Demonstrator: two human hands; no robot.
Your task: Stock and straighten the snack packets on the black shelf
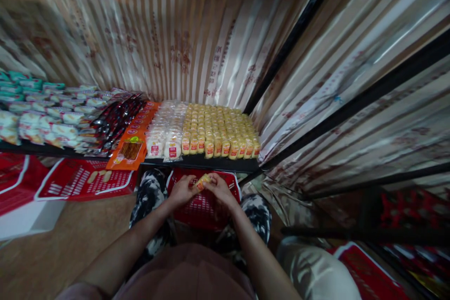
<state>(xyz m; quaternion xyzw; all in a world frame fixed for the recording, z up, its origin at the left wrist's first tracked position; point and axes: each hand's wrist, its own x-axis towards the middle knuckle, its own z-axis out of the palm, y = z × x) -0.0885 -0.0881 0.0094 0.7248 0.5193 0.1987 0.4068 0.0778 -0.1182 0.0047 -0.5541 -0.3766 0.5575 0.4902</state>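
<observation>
- Pinching small yellow packet [203, 182] between both hands, over red basket [206, 208]
- left hand [182, 191]: fingers closed on packet's left end
- right hand [220, 188]: fingers closed on its right end
- shelf [211, 162] just beyond grip, rows of yellow packets [220, 129] on it
- second red basket [84, 179] well left of grip

Both hands meet over a red basket [207, 213] held between the knees: the left hand [182, 191] and the right hand [221, 188] pinch a small yellow packet [203, 182] between their fingertips. Just beyond, a dark shelf [211, 163] carries rows of yellow packets [220, 129], white packets [165, 133] to their left, then orange packs [135, 138]. Another red basket [84, 180] lies on the floor at left.
</observation>
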